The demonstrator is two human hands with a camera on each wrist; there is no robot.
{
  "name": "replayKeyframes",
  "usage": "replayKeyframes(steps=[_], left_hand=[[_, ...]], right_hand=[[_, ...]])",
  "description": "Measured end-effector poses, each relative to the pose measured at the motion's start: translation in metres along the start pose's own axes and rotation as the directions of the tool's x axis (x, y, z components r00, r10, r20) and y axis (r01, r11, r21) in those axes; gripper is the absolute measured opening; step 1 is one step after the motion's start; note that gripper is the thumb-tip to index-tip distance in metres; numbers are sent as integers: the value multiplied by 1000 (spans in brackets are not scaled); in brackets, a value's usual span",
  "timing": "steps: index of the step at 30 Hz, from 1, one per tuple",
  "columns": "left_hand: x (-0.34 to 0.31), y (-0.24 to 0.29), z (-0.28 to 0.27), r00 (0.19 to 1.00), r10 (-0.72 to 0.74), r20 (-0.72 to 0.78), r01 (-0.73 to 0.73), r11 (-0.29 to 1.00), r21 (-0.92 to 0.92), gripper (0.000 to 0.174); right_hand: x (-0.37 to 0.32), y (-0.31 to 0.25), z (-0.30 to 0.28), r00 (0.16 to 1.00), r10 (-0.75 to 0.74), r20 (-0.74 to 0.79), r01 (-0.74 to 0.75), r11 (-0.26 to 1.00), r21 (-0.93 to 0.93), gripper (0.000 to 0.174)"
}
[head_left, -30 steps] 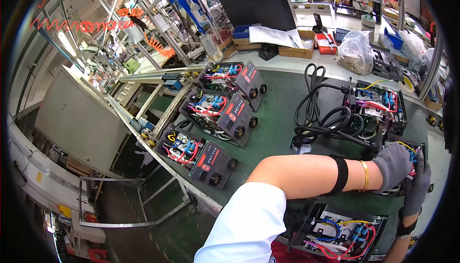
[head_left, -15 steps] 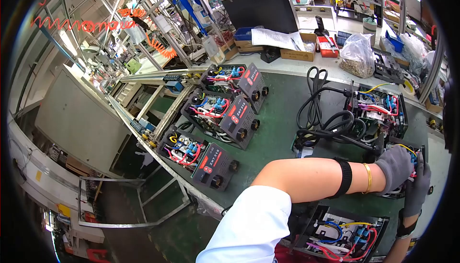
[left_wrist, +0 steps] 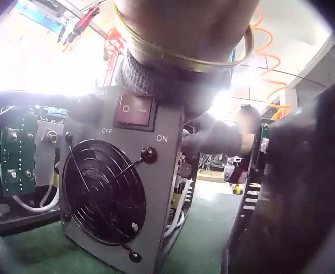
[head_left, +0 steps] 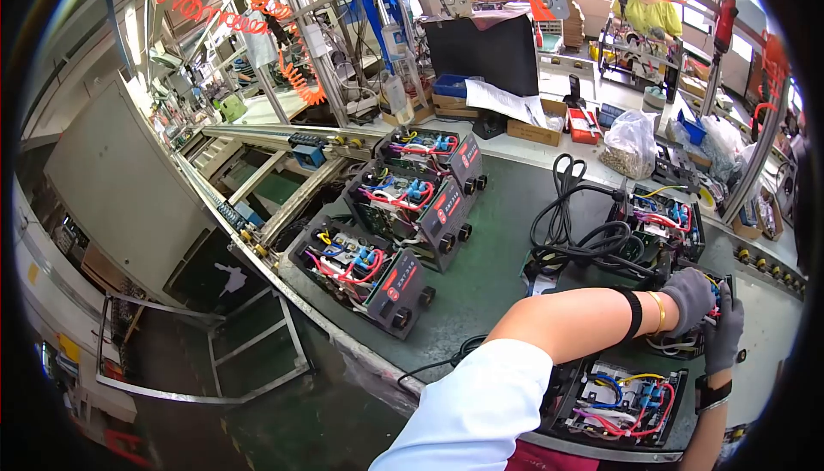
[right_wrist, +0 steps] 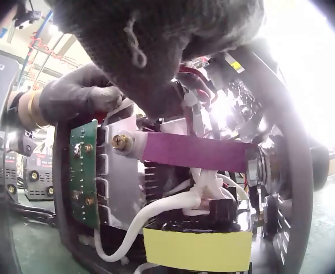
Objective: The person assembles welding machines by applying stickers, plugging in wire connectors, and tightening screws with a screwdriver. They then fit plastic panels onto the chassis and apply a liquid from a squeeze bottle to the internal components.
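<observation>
At the right of the head view, my grey-gloved left hand (head_left: 689, 301) bends over the top of an open ZX7-type machine unit, its fingers curled downward. Beside it, my gloved right hand (head_left: 724, 334) reaches over the front side of that unit. The left wrist view shows the unit's grey back panel (left_wrist: 166, 162) with a fan grille (left_wrist: 105, 191) and a red power switch (left_wrist: 135, 111). Inside, a purple strip (right_wrist: 196, 151), a white cable (right_wrist: 150, 214) and a green circuit board (right_wrist: 85, 171) show below both hands. Fingertips are hidden among red wires; I cannot tell what they hold.
Another uncovered unit (head_left: 622, 402) lies near the table's front edge. Behind my hands stands one more (head_left: 661, 218), beside coiled black power cords (head_left: 558, 239). Several units with ZX7315 front panels (head_left: 399, 292) line the left. A bag of small parts (head_left: 629, 145) sits at the back.
The head view has tilted upward, so more of the far room shows and the scene sits lower at the right. Both hands stay at the same unit, with little visible change in posture.
</observation>
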State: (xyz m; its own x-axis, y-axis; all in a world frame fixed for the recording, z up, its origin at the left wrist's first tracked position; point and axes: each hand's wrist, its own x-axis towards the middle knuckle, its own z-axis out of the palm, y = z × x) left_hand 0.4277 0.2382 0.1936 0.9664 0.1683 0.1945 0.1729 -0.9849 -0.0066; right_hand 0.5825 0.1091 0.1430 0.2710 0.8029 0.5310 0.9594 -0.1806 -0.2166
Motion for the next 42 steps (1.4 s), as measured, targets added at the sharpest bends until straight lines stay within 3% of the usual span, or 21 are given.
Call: replayKeyframes(steps=[8, 32, 42], left_hand=[[3, 0, 6, 1000, -14, -27, 14, 1000, -4, 18], [9, 4, 12, 998, -33, -56, 29, 997, -67, 18], [8, 2, 7, 999, -31, 33, 33, 998, -59, 20]], right_hand=[[0, 1, 1, 1000, -28, -8, 27, 995, -100, 80], [-4, 19, 8, 1000, 15, -7, -16, 995, -102, 70], [-3, 7, 2, 999, 32, -17, -34, 994, -101, 74]])
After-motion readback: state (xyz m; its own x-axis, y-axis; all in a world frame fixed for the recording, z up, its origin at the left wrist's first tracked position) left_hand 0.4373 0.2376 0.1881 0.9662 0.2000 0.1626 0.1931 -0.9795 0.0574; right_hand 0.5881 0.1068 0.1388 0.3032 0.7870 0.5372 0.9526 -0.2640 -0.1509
